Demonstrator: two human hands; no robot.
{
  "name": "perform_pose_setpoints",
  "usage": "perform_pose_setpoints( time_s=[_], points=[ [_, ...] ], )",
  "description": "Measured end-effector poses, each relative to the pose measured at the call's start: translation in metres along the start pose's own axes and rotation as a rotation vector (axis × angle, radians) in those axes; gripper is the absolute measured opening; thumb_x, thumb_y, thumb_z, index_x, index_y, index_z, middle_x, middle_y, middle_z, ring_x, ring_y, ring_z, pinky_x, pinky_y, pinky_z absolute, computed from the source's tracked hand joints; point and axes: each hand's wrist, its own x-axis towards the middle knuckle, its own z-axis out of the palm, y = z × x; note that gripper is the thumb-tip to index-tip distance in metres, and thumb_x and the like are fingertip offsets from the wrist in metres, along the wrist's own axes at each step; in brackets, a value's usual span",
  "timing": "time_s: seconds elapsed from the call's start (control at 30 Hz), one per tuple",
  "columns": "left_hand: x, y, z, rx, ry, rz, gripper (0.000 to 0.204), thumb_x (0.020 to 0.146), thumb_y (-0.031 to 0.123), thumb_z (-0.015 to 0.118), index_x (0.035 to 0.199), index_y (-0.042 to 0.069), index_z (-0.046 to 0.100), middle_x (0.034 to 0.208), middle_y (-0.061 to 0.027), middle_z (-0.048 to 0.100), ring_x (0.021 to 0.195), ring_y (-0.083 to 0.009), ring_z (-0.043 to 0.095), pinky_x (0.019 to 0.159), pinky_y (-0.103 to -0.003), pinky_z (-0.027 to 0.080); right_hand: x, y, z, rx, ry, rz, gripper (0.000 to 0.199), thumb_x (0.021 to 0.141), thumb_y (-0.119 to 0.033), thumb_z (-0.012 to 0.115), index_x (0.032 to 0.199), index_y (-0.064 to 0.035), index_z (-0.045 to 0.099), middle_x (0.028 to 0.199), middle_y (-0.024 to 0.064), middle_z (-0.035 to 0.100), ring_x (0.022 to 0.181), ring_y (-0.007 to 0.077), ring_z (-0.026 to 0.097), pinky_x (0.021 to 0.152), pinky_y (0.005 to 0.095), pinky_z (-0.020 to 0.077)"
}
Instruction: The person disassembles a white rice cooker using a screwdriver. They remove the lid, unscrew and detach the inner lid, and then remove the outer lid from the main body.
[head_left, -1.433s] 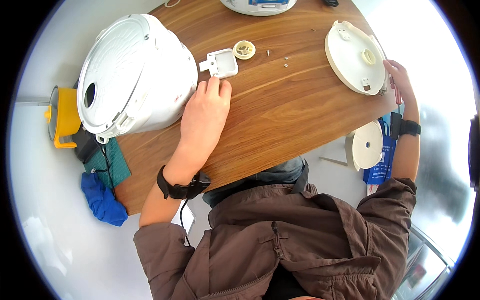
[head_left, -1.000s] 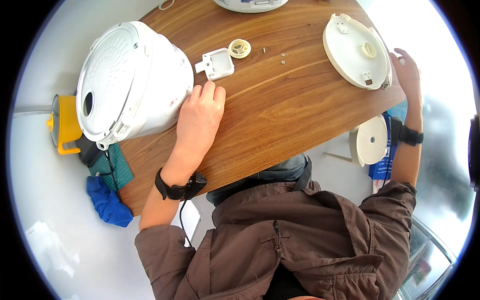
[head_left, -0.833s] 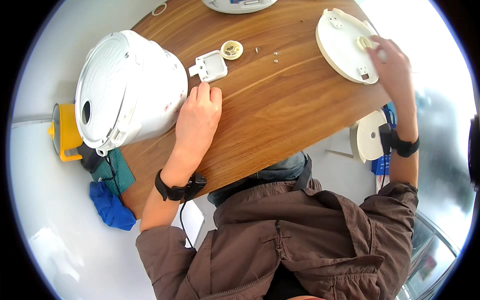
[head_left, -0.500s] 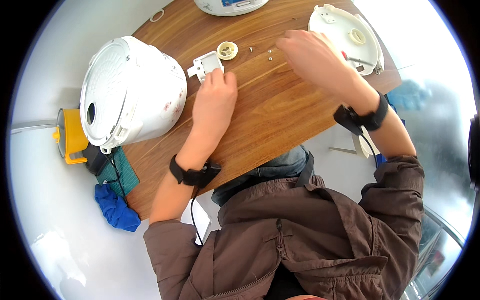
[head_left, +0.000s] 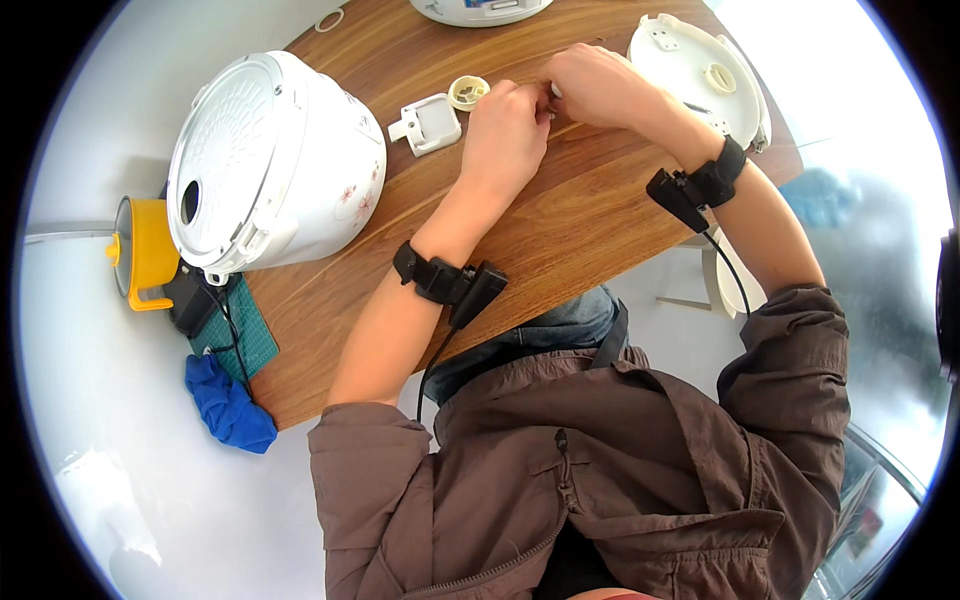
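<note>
My left hand [head_left: 503,138] is closed in a pinch above the wooden table, its fingertips against those of my right hand. Whatever sits in that pinch is too small or hidden to name. My right hand [head_left: 603,86] is curled shut, palm down. Beyond its wrist pokes the thin dark shaft of a screwdriver [head_left: 697,108], seemingly held in the palm; its handle is hidden. A small white bit shows between the right fingers. Beside the left hand lie a cream slotted round cap [head_left: 468,93] and a white rectangular bracket [head_left: 432,124].
A white rice cooker body [head_left: 290,165] lies tipped at left. Its white lid [head_left: 690,65] rests at the right, holding a cream ring [head_left: 719,78]. Another white appliance [head_left: 480,12] stands at the far edge. A yellow container [head_left: 150,255] and blue cloth [head_left: 230,405] lie left.
My left hand has left the white bracket and moved right and away to meet the right hand. The right hand shifted slightly left, the shaft with it. The loose screws are now covered.
</note>
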Motion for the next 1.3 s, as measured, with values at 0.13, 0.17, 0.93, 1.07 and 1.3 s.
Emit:
perform_pose_setpoints(
  time_s=[0.13,0.17,0.93,1.07,1.3],
  points=[
    [0.002,0.004,0.002,-0.037,-0.022,-0.052,0.016,0.082,0.005,0.074,0.098,-0.001,0.076,0.087,-0.0188,0.072,0.081,-0.0338,0.070,0.075,-0.043,0.056,-0.001,0.012,-0.008,0.040,0.006,0.073,0.014,0.083,-0.017,0.075,0.094,-0.0079,0.077,0.089,0.0159,0.074,0.088,0.0370,0.070,0.079,0.0456,0.0561],
    [0.002,0.003,0.002,-0.042,-0.031,-0.063,0.017,0.082,0.005,0.075,0.098,0.000,0.077,0.088,-0.0189,0.072,0.081,-0.0338,0.070,0.075,-0.043,0.056,0.000,0.015,-0.010,0.042,-0.006,0.098,0.015,0.083,-0.018,0.076,0.095,-0.0077,0.078,0.089,0.0163,0.074,0.088,0.0371,0.071,0.079,0.0456,0.0562],
    [0.085,0.048,0.049,-0.353,0.023,0.147,0.011,0.085,0.009,0.075,0.094,0.003,0.077,0.085,-0.0154,0.070,0.078,-0.0301,0.069,0.073,-0.038,0.055,-0.045,0.083,-0.075,-0.122,0.154,0.327,0.018,0.081,-0.020,0.072,0.090,-0.0052,0.078,0.082,0.0199,0.072,0.079,0.0373,0.071,0.075,0.0445,0.0570],
    [0.109,0.055,0.085,-0.208,-0.075,0.264,0.010,0.084,0.008,0.075,0.090,0.001,0.077,0.087,-0.0170,0.071,0.082,-0.0330,0.069,0.076,-0.041,0.056,-0.067,0.106,-0.063,-0.087,0.100,0.366,0.017,0.079,-0.019,0.074,0.085,-0.0039,0.077,0.078,0.0178,0.072,0.075,0.0339,0.070,0.073,0.0419,0.0562],
    [0.113,0.043,0.078,-0.066,-0.027,0.379,0.019,0.091,0.004,0.066,0.106,0.004,0.076,0.097,-0.0182,0.073,0.091,-0.0363,0.070,0.082,-0.043,0.056,-0.071,0.105,-0.050,0.206,-0.036,0.492,0.016,0.089,-0.013,0.069,0.092,0.0005,0.075,0.076,0.0092,0.072,0.064,0.0172,0.069,0.060,0.0325,0.0550]
  ],
)
